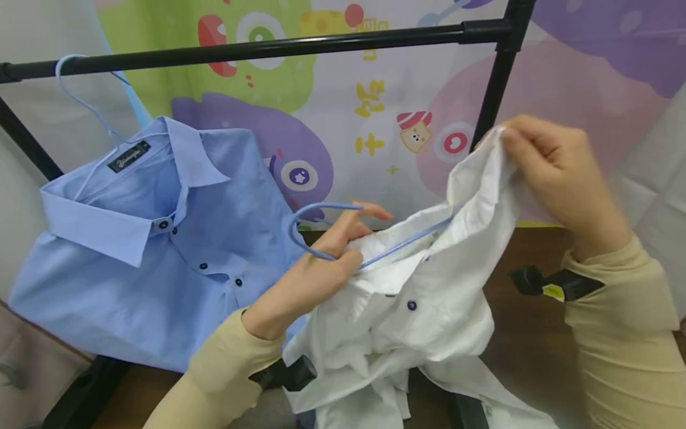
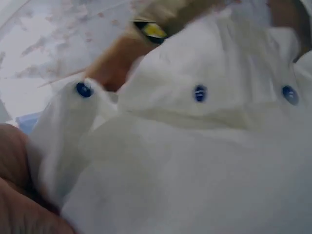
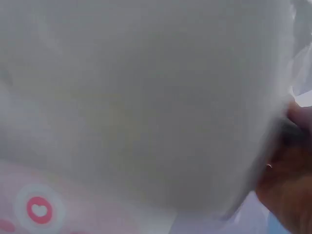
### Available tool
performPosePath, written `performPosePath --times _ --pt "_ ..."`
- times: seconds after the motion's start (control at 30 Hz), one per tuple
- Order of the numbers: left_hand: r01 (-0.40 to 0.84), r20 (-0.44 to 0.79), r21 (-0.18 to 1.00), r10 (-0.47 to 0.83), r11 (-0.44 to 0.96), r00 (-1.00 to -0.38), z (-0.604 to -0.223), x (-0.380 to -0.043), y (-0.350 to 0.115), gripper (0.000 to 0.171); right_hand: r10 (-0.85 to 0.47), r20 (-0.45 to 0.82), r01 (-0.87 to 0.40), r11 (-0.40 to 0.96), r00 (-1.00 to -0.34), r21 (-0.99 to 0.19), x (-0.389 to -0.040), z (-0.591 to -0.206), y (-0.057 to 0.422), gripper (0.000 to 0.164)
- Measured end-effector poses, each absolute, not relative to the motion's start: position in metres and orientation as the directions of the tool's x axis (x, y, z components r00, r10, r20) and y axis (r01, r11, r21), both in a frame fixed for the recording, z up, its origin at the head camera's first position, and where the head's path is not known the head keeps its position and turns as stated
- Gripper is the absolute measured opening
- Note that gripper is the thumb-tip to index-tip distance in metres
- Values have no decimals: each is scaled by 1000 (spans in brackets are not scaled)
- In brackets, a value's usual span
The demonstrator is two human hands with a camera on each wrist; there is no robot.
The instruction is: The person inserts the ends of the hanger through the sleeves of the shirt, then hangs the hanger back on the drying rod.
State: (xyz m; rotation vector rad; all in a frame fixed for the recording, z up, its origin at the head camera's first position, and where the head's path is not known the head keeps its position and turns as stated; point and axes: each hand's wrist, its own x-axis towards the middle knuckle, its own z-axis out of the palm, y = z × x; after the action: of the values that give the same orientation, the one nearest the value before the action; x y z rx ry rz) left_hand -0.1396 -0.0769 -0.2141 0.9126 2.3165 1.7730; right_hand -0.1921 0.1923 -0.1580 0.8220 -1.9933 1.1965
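A white shirt with dark blue buttons hangs bunched between both hands in the head view. My left hand grips a light blue hanger near its hook, the thumb pressing beside the shirt's collar and the index finger extended. One arm of the hanger runs into the neck opening and disappears under the cloth. Higher up on the right, my right hand pinches the shirt's upper edge and holds it raised. White cloth with blue buttons fills most of the left wrist view; blurred white fabric covers much of the right wrist view.
On the left, a light blue shirt hangs by its own hanger from a black rack bar. The rack's black post stands behind the right hand. Beyond it is a cartoon-printed curtain; below lies a brown wooden surface.
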Motion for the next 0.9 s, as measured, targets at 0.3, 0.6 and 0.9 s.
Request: performPosePath --times 0.3,0.6,0.9 --pt "470 390 847 310 248 -867 -213 -147 -74 37 -573 592 -743 666 -567 -68 -177 -178 178 6" --pt "415 330 848 284 329 -900 -218 -155 -80 18 -623 671 -757 639 -402 139 -174 -201 178 19" --pt "493 361 688 338 532 -869 -234 -154 -107 15 -377 855 -636 768 -355 75 -180 -203 198 13"
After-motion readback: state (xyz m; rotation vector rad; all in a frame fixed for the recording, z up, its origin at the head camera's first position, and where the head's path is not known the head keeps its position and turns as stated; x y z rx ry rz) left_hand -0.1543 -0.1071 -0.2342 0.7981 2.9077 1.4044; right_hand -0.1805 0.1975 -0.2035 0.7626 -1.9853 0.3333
